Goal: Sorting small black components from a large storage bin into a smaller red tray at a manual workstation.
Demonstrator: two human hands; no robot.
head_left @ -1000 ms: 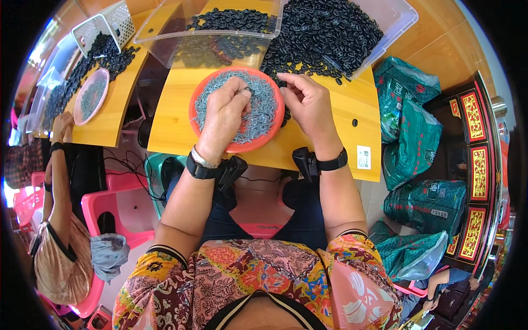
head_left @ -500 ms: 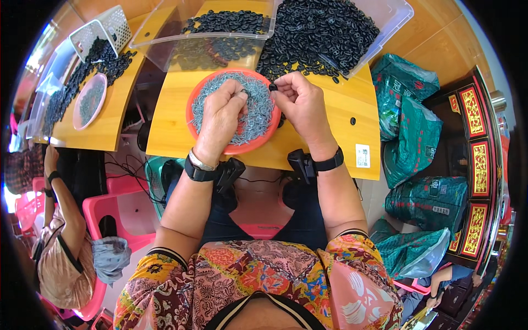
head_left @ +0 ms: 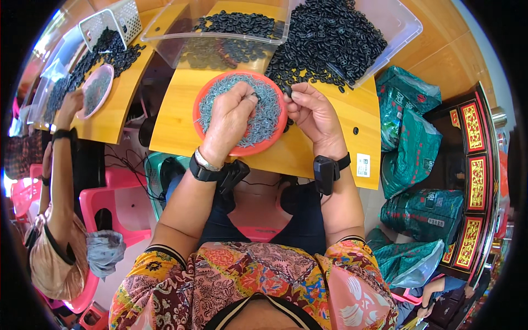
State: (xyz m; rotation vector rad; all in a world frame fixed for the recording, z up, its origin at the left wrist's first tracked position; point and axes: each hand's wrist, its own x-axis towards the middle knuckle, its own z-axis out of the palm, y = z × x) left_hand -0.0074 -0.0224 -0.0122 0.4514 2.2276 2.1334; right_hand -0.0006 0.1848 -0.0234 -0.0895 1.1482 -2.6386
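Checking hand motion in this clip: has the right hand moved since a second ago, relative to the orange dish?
Yes. The right hand has drawn in from the pile of black rings to the right rim of the orange dish, nearer the left hand.

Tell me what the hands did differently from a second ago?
The right hand came back from the heap of black rings toward the orange dish, now pinching a black ring beside it. The left hand stayed over the grey bits in the dish, fingers bent, barely shifted. The dish, the clear bin and the yellow table look unmoved.
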